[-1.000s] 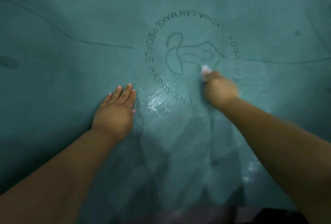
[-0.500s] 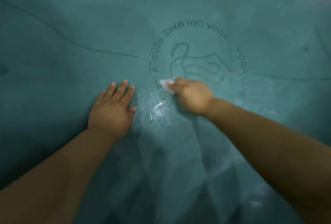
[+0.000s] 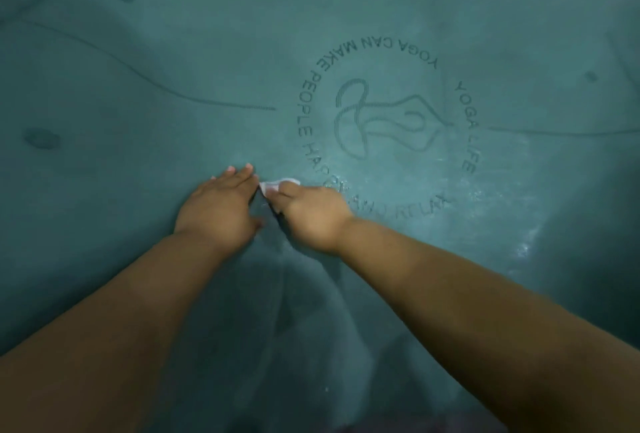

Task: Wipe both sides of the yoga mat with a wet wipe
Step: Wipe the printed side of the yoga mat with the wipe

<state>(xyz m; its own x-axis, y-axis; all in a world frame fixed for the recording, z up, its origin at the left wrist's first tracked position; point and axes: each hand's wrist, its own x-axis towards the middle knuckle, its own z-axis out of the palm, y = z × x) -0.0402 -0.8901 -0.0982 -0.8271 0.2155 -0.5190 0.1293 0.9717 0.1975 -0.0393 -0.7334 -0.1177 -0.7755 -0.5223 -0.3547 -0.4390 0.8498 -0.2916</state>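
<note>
We see the teal yoga mat (image 3: pixel 173 93) filling the frame, logo side up, with the left hand (image 3: pixel 221 204) lying flat at frame centre, fingers straight and close together, and the right hand (image 3: pixel 311 216) just beside it, fingers curled round the small white wet wipe (image 3: pixel 273 185). Risk, in our judgement: the wipe is bunched to a small contact patch, so strokes could leave unwiped bands, and the stroke could run into the bracing hand. Versus 1 s ago, the wipe has travelled from the logo's right side at upper right to lower left, now almost touching the left fingers.
</note>
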